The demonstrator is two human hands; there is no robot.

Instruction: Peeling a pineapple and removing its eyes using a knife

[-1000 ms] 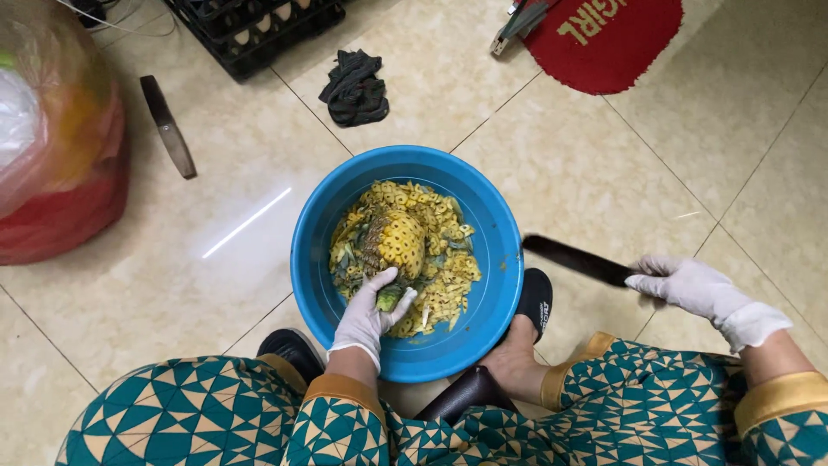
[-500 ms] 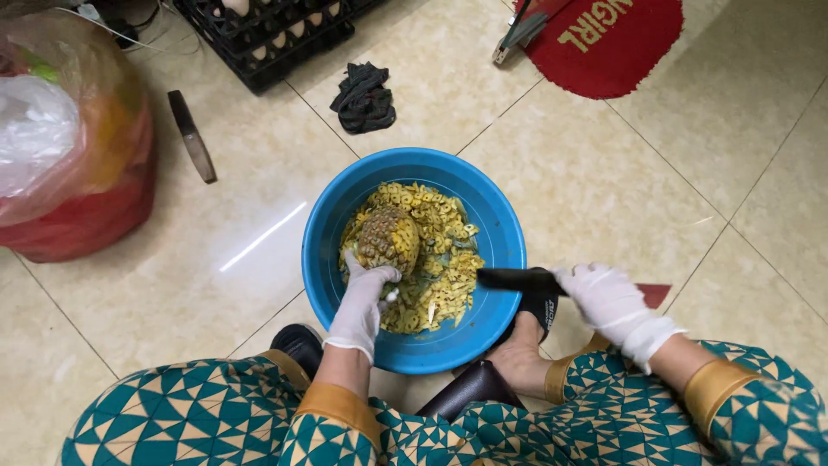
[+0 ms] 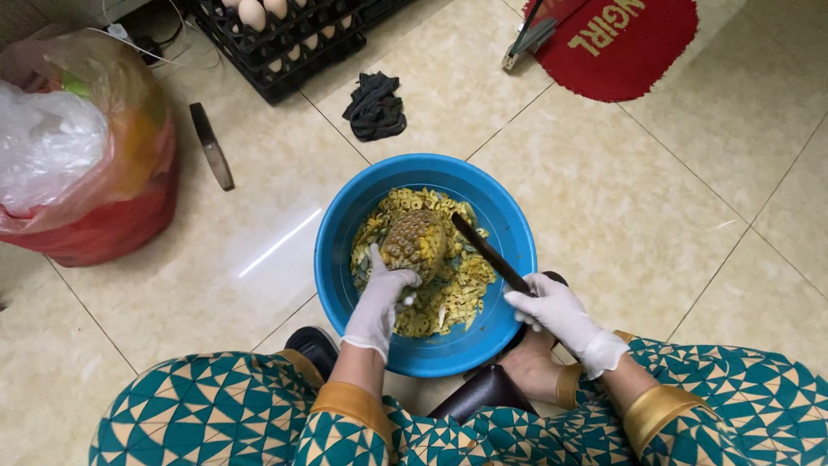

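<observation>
Here, my pineapple (image 3: 416,242) sits in the blue basin (image 3: 345,226) on the floor, atop a heap of yellow peelings (image 3: 457,285).

My gloved left hand (image 3: 379,298) is closed around the fruit's near end, steadying it; my gloved right hand (image 3: 554,312) is clenched on a dark knife (image 3: 487,252), its blade angled over the basin beside the fruit. A black crate (image 3: 285,39) holds eggs.

A home floor — cream tiles (image 3: 621,198), red doormat (image 3: 625,43), egg crate (image 3: 285,34).
</observation>
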